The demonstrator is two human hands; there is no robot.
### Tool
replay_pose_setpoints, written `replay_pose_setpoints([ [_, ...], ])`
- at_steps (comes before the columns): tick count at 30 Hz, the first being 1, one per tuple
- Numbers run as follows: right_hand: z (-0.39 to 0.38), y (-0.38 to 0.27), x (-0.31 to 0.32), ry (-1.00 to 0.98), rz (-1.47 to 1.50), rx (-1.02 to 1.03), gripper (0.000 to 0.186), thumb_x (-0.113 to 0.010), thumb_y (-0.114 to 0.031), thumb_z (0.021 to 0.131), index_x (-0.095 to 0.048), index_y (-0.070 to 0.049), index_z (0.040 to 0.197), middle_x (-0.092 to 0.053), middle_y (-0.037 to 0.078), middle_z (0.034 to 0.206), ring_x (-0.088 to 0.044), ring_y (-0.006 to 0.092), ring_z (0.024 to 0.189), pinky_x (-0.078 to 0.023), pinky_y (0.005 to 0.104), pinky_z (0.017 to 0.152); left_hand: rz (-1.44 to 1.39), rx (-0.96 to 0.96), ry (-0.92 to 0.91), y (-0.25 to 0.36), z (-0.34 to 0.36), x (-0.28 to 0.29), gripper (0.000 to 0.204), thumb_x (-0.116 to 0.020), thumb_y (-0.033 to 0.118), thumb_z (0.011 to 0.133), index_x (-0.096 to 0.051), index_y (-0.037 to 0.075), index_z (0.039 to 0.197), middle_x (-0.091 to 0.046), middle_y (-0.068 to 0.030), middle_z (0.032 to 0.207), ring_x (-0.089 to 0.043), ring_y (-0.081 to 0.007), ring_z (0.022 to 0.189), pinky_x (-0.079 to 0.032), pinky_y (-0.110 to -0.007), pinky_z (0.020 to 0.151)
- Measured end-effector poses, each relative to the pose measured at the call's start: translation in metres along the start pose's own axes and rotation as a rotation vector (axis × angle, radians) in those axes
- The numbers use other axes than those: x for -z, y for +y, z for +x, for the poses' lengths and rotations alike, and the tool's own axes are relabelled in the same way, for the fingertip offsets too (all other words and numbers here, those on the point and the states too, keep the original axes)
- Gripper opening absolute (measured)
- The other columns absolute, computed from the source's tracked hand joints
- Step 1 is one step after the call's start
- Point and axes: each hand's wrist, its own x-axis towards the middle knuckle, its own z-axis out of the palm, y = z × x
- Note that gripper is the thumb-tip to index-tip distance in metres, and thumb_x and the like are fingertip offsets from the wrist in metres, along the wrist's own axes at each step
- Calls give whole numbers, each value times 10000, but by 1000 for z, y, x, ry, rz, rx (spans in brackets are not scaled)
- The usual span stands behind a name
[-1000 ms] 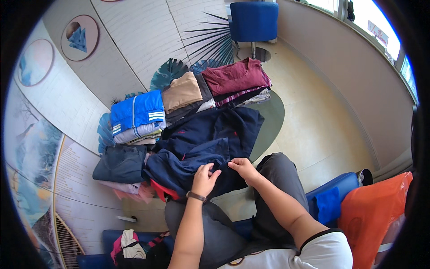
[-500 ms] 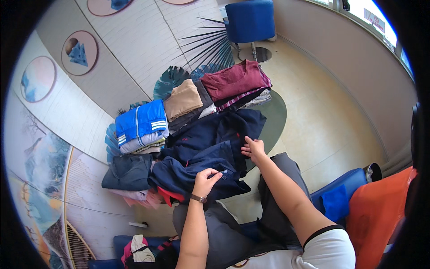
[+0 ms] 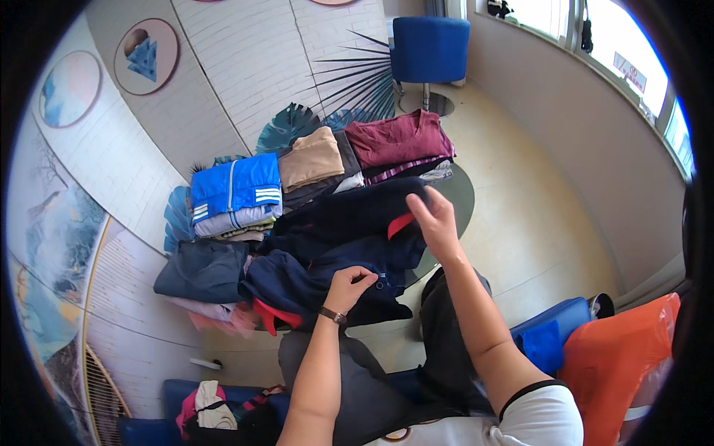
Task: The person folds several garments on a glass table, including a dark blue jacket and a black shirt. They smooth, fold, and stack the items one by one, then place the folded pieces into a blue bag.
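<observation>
A navy jacket [image 3: 312, 279] with red showing at its edges lies spread over the near part of the table. My left hand [image 3: 349, 288], wearing a brown-strapped watch, pinches the jacket's front edge beside a small zip pull. Its right side is raised by my right hand [image 3: 437, 223], whose thumb and fingers close on the dark cloth. A strip of red lining [image 3: 400, 225] shows just left of that hand. The fingertips of my right hand are partly hidden by the fabric.
Folded clothes ring the jacket on the oval table [image 3: 462, 195]: a blue jacket [image 3: 236, 189], beige garment [image 3: 312, 160], maroon top [image 3: 398, 137] and dark grey garment [image 3: 201, 267]. A blue chair [image 3: 430, 48] stands beyond. An orange bag [image 3: 613, 360] sits at right, loose clothes [image 3: 212, 409] lower left.
My right hand has gone from spread fingers beside the jacket to gripping and lifting its right side, baring red lining. My left hand stays at the zip edge. The view has shifted slightly.
</observation>
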Motion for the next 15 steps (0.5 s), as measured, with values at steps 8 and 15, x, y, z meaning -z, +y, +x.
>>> replay_pose_setpoints([
  [8,-11,2,0,-516,-1026,184,361,-733,-292,855,-549,-12,719,-582,227,692,-595,452,706,-458,503,594,-177,-20,-51,6,2,-11,192,-760,114,895,-721,-10,1037,-716,-21,936,-634,-90,834,-508,-241,784],
  [15,-30,36,-11,-714,-283,-494,359,-676,-251,966,-575,-51,685,-544,7,621,-466,82,563,-386,297,524,-64,15,-83,1,-9,-37,318,-766,167,899,-663,-32,1125,-731,-102,1022,-681,-177,922,-522,-309,842],
])
